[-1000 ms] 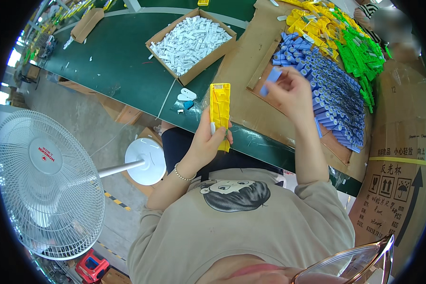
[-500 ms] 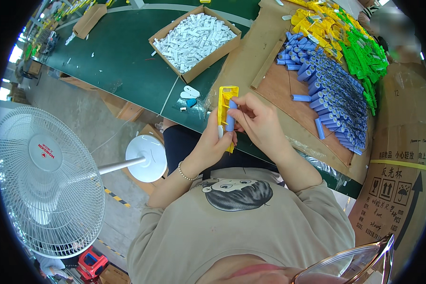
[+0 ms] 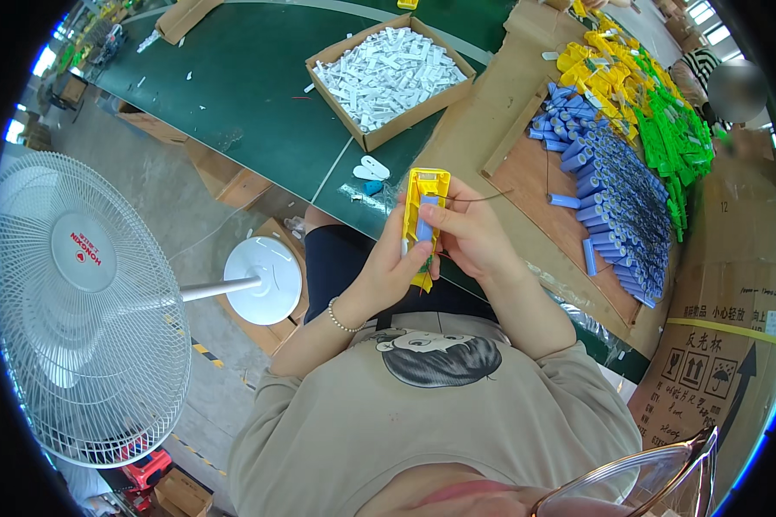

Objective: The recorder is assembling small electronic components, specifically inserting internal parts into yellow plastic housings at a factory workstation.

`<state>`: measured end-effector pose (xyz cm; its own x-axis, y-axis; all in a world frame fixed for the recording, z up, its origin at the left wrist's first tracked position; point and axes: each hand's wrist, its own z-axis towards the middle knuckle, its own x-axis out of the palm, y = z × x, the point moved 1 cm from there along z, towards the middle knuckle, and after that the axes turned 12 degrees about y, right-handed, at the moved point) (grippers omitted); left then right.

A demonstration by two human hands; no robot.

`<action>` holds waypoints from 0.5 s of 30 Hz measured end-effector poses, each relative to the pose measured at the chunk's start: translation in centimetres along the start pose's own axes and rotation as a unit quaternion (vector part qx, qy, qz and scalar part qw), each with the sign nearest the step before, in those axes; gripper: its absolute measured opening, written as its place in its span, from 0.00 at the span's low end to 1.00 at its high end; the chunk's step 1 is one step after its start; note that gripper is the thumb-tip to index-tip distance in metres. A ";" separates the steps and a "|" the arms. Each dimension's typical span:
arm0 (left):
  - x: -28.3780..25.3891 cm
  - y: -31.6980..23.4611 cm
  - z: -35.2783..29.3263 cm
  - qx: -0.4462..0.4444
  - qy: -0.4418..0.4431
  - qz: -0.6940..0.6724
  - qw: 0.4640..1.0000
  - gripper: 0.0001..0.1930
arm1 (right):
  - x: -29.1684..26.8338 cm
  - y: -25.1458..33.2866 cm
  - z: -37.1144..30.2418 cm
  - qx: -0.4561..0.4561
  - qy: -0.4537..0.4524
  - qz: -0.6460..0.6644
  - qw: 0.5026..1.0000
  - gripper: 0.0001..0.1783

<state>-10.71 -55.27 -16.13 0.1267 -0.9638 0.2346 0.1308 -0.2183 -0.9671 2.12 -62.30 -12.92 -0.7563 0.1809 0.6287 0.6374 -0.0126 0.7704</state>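
Note:
Above my lap, at the table's near edge, my left hand (image 3: 396, 263) grips a yellow plastic casing (image 3: 418, 183) from its left side and lower end. A blue cylindrical battery cell (image 3: 424, 226) lies lengthwise inside the casing. My right hand (image 3: 468, 231) is closed around the casing's right side, its thumb pressing on the cell. From the cell's upper end a thin dark wire runs out to the right. A bit of green shows near the casing's lower end, partly covered by my fingers.
A cardboard box (image 3: 468, 89) of small white parts stands on the green table (image 3: 233, 103). Rightward lie piled blue cells (image 3: 612, 207), yellow casings (image 3: 608, 77) and green parts (image 3: 672, 138). White pieces (image 3: 371, 168) lie near the edge. A fan (image 3: 90, 302) stands left, a large carton (image 3: 716, 345) right.
The blue cell has gone from the casing's right side down into it. My right hand has shifted from holding the cell's upper end to pressing it with the thumb. The view has shifted slightly.

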 end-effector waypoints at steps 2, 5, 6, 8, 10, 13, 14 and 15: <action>-0.4 -0.2 -0.1 -0.020 -0.014 -0.048 0.999 0.25 | 0.3 0.5 0.6 0.006 0.011 -0.027 1.000 0.21; -1.3 -0.2 -0.8 0.029 -0.012 -0.080 0.996 0.22 | 0.0 2.5 2.7 -0.062 -0.010 -0.128 0.990 0.22; -1.8 -0.4 -1.2 0.023 -0.041 -0.098 0.994 0.23 | -0.4 3.6 4.2 -0.137 -0.041 -0.200 0.969 0.22; -2.4 -0.3 -1.5 0.025 -0.092 -0.112 0.989 0.22 | -0.8 5.7 8.4 -0.190 -0.102 -0.403 0.889 0.17; -2.8 -0.1 -1.7 0.032 -0.111 -0.116 0.987 0.22 | -1.0 6.9 12.9 -0.165 -0.106 -0.605 0.772 0.12; -3.2 -0.2 -1.6 0.043 -0.119 -0.116 0.985 0.21 | -4.5 5.9 19.6 -0.112 -0.070 -0.768 0.627 0.09; -3.3 -0.2 -1.7 0.045 -0.119 -0.115 0.985 0.21 | -5.5 5.2 21.3 -0.048 -0.081 -0.801 0.591 0.10; -3.4 -0.2 -2.0 0.049 -0.121 -0.113 0.985 0.21 | -5.9 4.8 22.4 0.017 -0.090 -0.829 0.551 0.10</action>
<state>-13.12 -52.21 -16.91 0.3126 -0.8245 0.4717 0.2753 -0.3967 -0.8757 12.92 -41.41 -15.25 -0.2776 0.0103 -0.9606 -0.9044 0.3343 0.2650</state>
